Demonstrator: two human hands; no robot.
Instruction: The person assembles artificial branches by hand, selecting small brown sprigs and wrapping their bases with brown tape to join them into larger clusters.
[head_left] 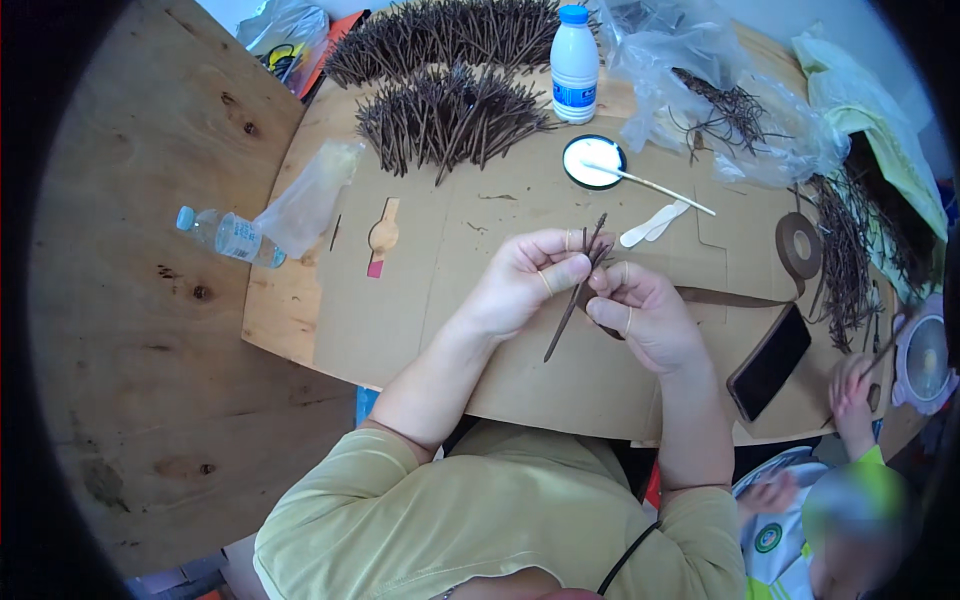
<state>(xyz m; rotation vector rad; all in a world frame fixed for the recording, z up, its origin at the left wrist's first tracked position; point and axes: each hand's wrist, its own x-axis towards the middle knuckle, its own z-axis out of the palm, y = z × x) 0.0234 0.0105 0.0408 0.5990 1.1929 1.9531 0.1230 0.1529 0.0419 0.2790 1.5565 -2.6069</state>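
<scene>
Between the thumb and fingers of my left hand (520, 280) is a small cluster of thin brown twigs (563, 328), its lower stem slanting down and its upper ends branching apart. My right hand (648, 312) is closed close beside it, pinching the end of a brown tape strip (735, 297). The strip runs rightward over the cardboard towards a tape roll (800, 270) lying near the right side. Fingers hide where tape and twigs meet, so I cannot tell whether the tape is wrapped round the stem. Pale bands circle some fingers of both hands.
Piles of brown twigs (450, 120) lie at the back. A white bottle (574, 70) stands behind a dish of white paste (590, 160) with a stick across it. A phone (770, 362) rests at the right. A co-worker's hand (852, 395) is at the right edge.
</scene>
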